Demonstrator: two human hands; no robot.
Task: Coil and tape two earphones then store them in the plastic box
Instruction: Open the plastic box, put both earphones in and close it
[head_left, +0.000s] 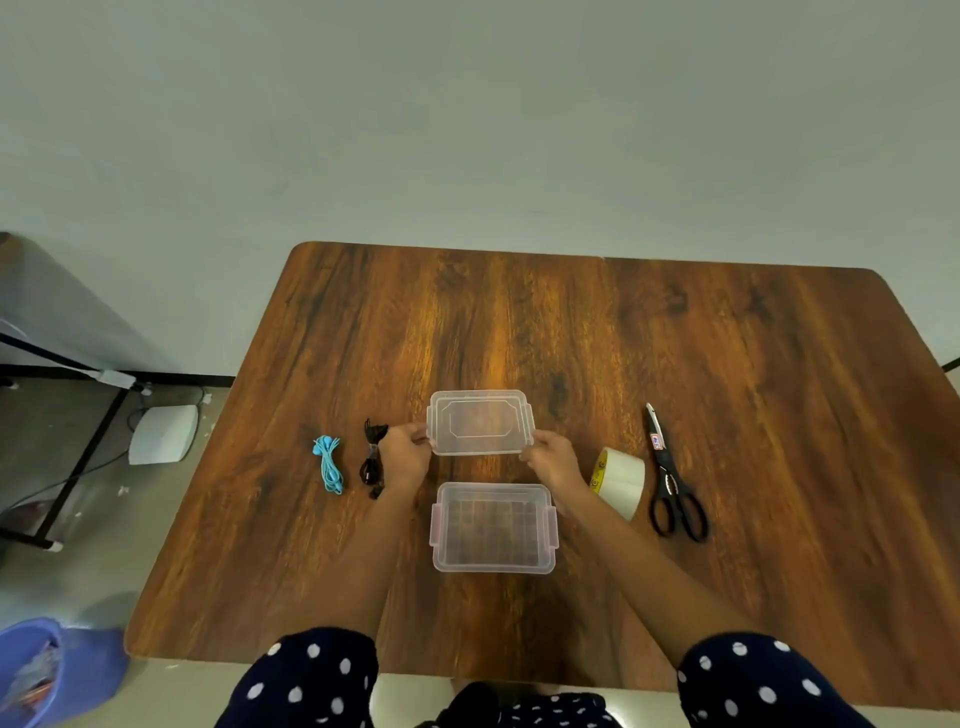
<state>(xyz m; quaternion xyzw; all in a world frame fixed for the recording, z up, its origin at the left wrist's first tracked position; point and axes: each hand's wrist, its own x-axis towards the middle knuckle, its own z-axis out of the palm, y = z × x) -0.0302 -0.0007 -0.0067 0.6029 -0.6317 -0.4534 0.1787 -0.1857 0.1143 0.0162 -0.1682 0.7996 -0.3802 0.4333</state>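
A clear plastic lid (480, 422) is held just beyond the open clear plastic box (493, 527), which stands on the wooden table (727, 364). My left hand (405, 454) pinches the lid's left edge and my right hand (550, 460) pinches its front right corner. The box looks empty inside. A bundled blue earphone (329, 464) lies left of my left hand. A bundled black earphone (373, 457) lies between the blue one and my left hand, partly hidden by it.
A roll of clear tape (618, 480) stands right of my right wrist. Black scissors (672, 480) lie further right. Off the table's left side are a black metal frame (78, 457), a white device (163, 434) and a blue bucket (47, 670).
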